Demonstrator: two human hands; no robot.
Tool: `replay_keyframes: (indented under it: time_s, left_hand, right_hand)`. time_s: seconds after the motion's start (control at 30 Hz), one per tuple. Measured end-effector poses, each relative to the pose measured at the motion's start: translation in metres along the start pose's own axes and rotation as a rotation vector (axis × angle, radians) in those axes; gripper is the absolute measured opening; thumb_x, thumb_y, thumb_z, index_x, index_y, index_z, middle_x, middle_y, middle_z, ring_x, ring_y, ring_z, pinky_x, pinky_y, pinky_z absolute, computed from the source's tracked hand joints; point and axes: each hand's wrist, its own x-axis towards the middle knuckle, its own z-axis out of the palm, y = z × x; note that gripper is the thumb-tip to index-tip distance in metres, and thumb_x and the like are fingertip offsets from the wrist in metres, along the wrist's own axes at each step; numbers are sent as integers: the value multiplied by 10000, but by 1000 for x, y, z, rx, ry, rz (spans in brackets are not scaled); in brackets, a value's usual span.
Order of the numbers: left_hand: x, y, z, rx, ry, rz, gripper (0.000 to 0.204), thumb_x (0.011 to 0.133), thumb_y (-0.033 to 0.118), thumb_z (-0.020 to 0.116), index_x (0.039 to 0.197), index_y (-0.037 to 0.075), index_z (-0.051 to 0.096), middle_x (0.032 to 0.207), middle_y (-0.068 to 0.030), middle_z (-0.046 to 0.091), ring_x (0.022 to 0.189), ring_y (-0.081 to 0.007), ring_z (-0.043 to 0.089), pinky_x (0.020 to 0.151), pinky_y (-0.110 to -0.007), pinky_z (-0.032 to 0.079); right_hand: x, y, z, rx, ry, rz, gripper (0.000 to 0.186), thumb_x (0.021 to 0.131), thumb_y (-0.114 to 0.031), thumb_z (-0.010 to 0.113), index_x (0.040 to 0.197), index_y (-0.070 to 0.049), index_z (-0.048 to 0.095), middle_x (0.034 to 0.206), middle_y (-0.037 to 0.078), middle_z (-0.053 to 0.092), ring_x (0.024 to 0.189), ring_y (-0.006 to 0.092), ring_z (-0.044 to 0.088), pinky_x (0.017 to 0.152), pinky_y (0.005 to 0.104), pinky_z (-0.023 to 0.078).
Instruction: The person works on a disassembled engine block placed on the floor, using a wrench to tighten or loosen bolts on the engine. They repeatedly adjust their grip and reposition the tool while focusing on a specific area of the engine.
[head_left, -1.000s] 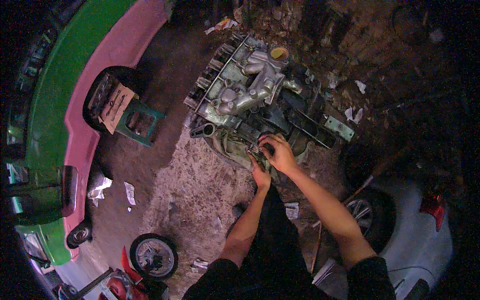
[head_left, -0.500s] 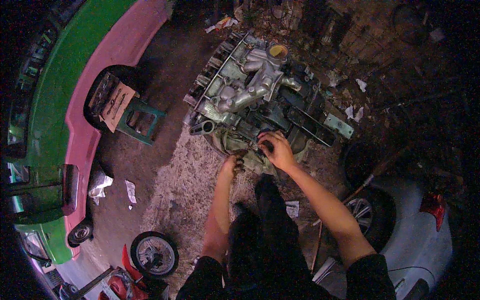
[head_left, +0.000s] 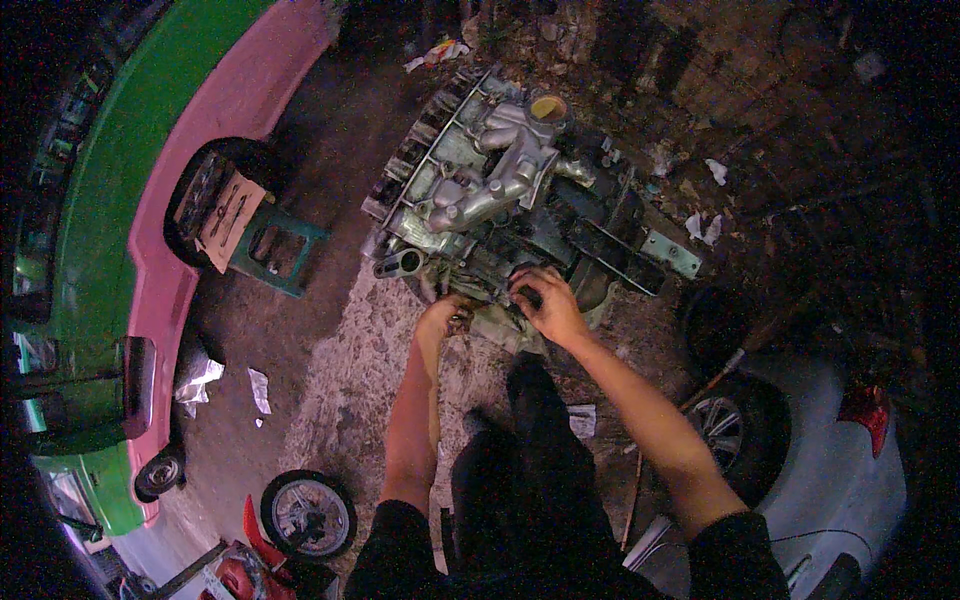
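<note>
A car engine point(head_left: 520, 185) lies on the ground in front of me, with silver intake pipes on top and dark parts on its right. At its near edge, my right hand point(head_left: 550, 305) is closed, thumb and fingers curled together against the dark lower part. Whatever they grip is too small to make out. My left hand point(head_left: 442, 316) is at the engine's near left, beside a grey-green cloth point(head_left: 500, 325) that lies under the engine's edge. Its fingers are curled in, and what they hold is hidden. A silver oval-mouthed pipe point(head_left: 402, 263) juts out just beyond it.
On the left are a green and pink vehicle point(head_left: 165, 130) and a green stool point(head_left: 285, 250) next to a cardboard sheet with tools point(head_left: 232, 222). A motorcycle wheel point(head_left: 308, 512) is at lower left. A silver car point(head_left: 830, 430) stands at right, a long stick point(head_left: 715, 378) near its wheel.
My left hand has shifted left and slightly farther away, toward the engine's near left corner. The right hand stays closed at nearly the same spot on the engine.
</note>
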Motion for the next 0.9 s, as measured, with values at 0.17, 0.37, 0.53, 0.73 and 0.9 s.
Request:
replay_keyframes:
  time_s: [0.17, 0.37, 0.53, 0.73, 0.9]
  left_hand:
    - [-27, 24, 20, 14, -15, -26, 259, 932, 280, 535, 1017, 98, 699, 789, -4, 650, 596, -140, 546, 514, -290, 460]
    - [-49, 51, 20, 114, -141, 34, 272, 924, 278, 541, 1078, 112, 692, 822, -17, 655, 646, -160, 573, 564, -324, 487]
    - [-47, 71, 23, 340, 13, -72, 231, 915, 260, 558, 1009, 74, 658, 913, -94, 645, 649, -212, 561, 566, -345, 488]
    - [-20, 29, 23, -24, 17, 46, 261, 879, 198, 602, 1098, 57, 580, 981, -117, 650, 783, -274, 600, 648, -367, 510]
    - [-21, -55, 120, 259, 373, 503, 579, 829, 88, 616, 1328, 30, 328, 1010, -192, 646, 843, -364, 623, 705, -422, 516]
  right_hand:
    - [-1, 0, 1, 6, 3, 25, 160, 765, -25, 696, 906, -68, 634, 1071, 73, 668, 1018, 299, 606, 910, 382, 462]
    - [-1, -1, 1, -27, 17, 12, 154, 767, -33, 691, 907, -68, 636, 1053, 71, 672, 1003, 305, 605, 902, 384, 462]
    - [-1, 0, -1, 3, -27, 37, 164, 794, -89, 676, 947, -88, 620, 1075, 82, 675, 1040, 313, 615, 972, 410, 442]
    - [-1, 1, 3, -37, 18, 12, 156, 788, -90, 680, 940, -93, 642, 1069, 90, 678, 1030, 302, 621, 953, 399, 457]
    - [-1, 1, 4, -17, 40, 21, 153, 773, -57, 693, 919, -68, 649, 1064, 82, 677, 1007, 307, 616, 917, 395, 462]
